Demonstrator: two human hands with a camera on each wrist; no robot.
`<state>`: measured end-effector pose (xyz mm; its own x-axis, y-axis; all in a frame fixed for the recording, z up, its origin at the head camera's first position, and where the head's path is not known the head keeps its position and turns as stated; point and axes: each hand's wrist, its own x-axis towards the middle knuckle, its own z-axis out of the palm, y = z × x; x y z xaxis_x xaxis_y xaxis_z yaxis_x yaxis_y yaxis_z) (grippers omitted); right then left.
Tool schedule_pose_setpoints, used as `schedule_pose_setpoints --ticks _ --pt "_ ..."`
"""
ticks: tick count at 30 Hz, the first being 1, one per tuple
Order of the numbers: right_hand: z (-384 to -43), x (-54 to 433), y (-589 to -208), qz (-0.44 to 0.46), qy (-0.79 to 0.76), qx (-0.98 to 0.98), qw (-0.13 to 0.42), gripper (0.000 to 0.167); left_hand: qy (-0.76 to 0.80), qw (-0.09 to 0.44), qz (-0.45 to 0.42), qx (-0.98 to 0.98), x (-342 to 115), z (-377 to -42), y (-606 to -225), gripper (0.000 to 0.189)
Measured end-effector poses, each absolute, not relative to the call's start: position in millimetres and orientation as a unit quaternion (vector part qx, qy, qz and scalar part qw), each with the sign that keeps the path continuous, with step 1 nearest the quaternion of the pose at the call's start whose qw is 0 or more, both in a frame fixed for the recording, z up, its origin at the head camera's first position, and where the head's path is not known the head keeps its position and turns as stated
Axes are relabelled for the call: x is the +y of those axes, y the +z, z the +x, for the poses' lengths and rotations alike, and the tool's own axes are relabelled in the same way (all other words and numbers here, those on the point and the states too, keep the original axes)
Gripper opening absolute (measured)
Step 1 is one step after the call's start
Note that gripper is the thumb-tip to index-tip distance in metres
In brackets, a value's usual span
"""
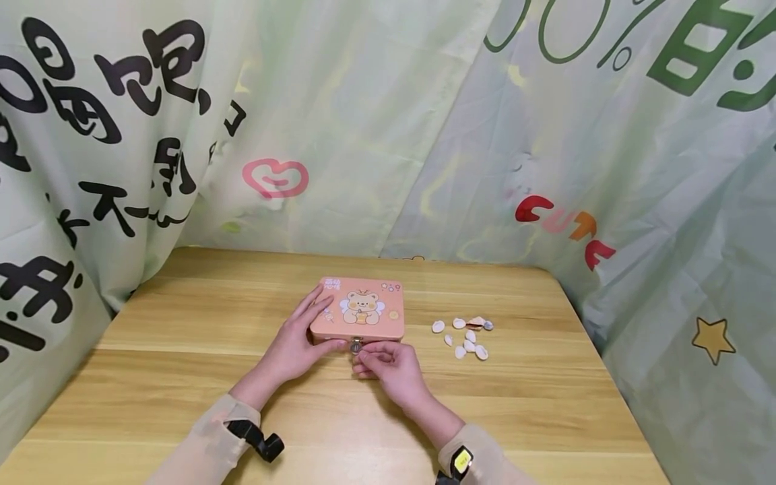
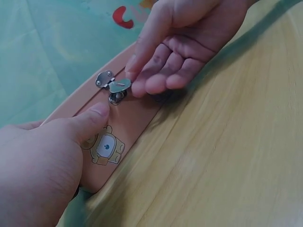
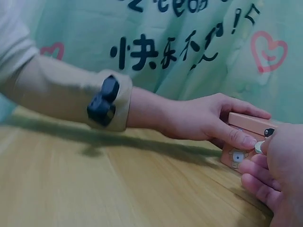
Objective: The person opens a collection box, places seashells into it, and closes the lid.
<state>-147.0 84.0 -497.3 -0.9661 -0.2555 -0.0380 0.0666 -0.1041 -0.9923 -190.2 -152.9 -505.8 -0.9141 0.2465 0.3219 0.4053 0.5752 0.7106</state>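
While the left hand point(image 1: 292, 349) grips the left side of the bear-print tin box point(image 1: 364, 311), apparently for steadiness, the right hand point(image 1: 394, 371) pinches its near metal clasp point(image 2: 120, 85).

The box point(image 1: 359, 330) is salmon pink, its lid printed with a cream bear point(image 1: 362, 308) with pale wings and white lettering point(image 1: 332, 283); a tan bear print point(image 2: 106, 146) marks its front. The clasp point(image 1: 356, 347) on the box is silver. Right of the box, the shells point(image 1: 469, 346) are mostly white, one partly reddish brown. Beneath the box, the table point(image 1: 515, 404) is honey-toned, wood-grained. Behind the box, the curtain point(image 1: 339, 135) is pale green with black characters point(image 1: 103, 189), a pink heart point(image 1: 303, 176) and multicoloured "CUTE" letters point(image 1: 585, 225). Nearer than the box, the sleeves point(image 1: 209, 431) are beige.
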Motion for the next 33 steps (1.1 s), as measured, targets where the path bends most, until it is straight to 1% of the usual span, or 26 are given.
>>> schedule_pose_setpoints --ticks 4,10,33 --pt "-145.4 82.1 -496.5 -0.037 -0.771 0.621 0.132 0.021 -0.419 0.094 -0.185 -0.884 -153.4 -190.2 -506.4 0.097" --pt "-145.3 79.7 -495.7 -0.039 -0.781 0.605 0.15 0.023 -0.418 0.092 -0.183 -0.885 -153.9 -190.8 -507.8 0.099" --pt "-149.0 79.3 -490.4 -0.042 -0.772 0.618 0.142 0.02 -0.408 0.087 -0.19 -0.889 -155.2 -192.3 -508.2 0.095"
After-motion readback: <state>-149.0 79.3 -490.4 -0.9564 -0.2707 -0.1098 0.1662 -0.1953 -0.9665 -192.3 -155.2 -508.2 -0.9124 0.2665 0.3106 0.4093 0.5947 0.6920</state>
